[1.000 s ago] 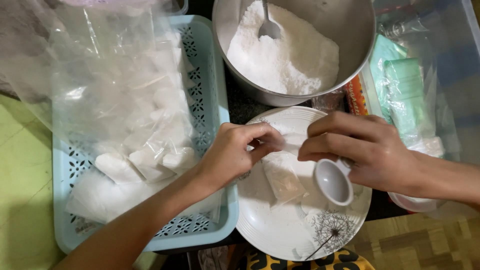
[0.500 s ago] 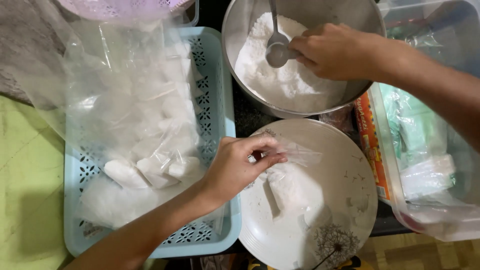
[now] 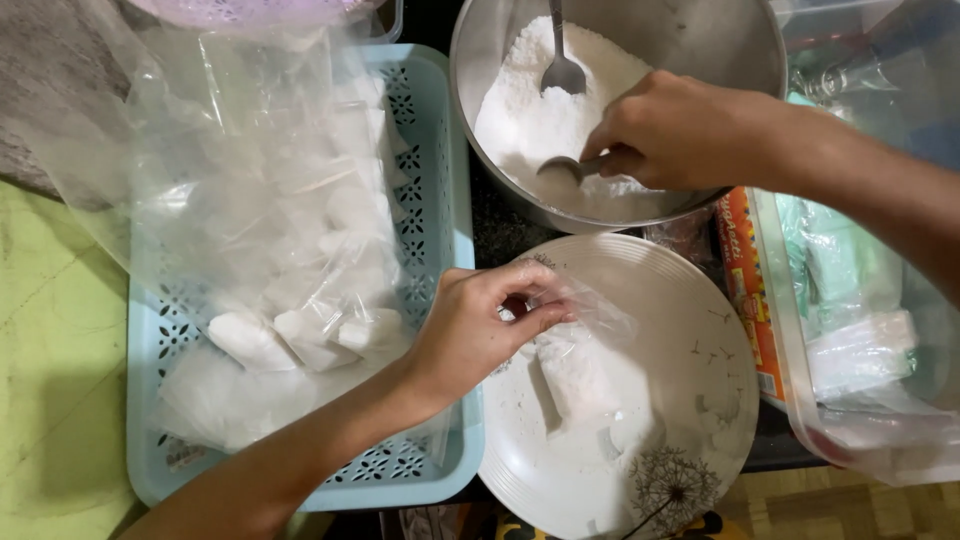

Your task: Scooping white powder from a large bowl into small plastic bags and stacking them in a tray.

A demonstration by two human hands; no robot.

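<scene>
1. Pinching the mouth of a small clear plastic bag (image 3: 575,365), the left hand (image 3: 480,330) holds it over the white plate (image 3: 690,330); its fingers are closed narrowly on the film, and the bag, partly filled with white powder, lies on the plate.
2. The right hand (image 3: 680,130) is closed around the handle of a small scoop (image 3: 562,168) dipped into the white powder (image 3: 540,110) inside the steel bowl (image 3: 700,40). A second spoon (image 3: 560,65) stands in the powder farther back.
3. To the person's left, a light blue basket (image 3: 440,200) holds a large clear bag (image 3: 250,220) of small packets already filled with powder.
4. To the right, a clear plastic container (image 3: 860,420) holds greenish packets and more film.
5. Likely risk: the bag's mouth looks narrow and slack, so a loaded scoop could spill powder onto the plate if the opening sags or the scoop tilts on its way across.
6. Likely risk: the thin film could slip from the pinch, letting the bag fold shut or tip its contents out.
</scene>
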